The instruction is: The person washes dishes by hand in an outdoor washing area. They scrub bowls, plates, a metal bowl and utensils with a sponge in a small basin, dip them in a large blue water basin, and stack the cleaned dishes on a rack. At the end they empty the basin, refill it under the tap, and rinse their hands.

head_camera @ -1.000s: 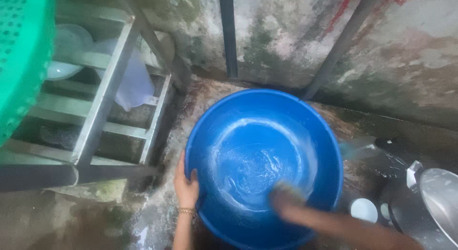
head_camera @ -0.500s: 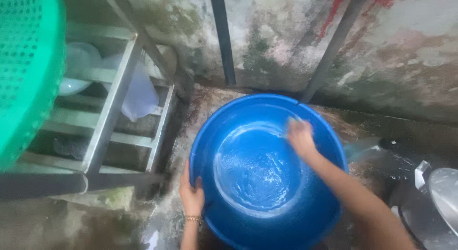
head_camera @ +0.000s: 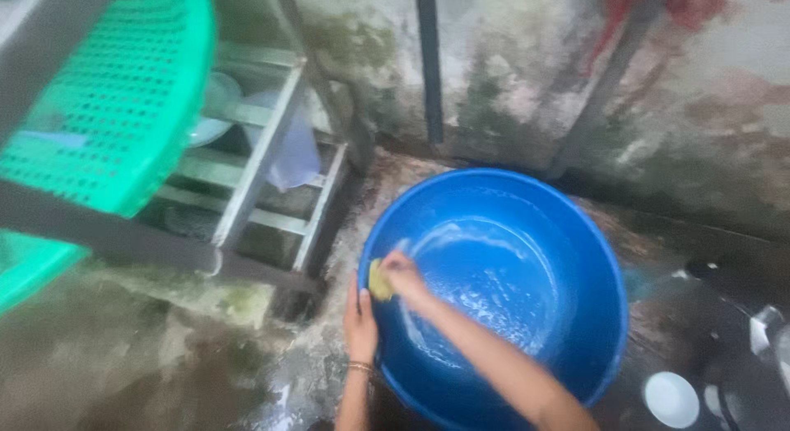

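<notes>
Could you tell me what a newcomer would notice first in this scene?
A big blue basin fills the middle, foam streaking its inside. The right hand presses a yellow sponge to the near-left wall, while the left hand grips the rim outside. A green perforated basket looms at upper left.

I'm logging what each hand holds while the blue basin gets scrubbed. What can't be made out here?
- Right hand: grips a yellow pad, too blurred to tell its kind.
- Left hand: fingers on the blue basin rim; palm side hidden.
- Metal ware: cut by the right edge.
</notes>
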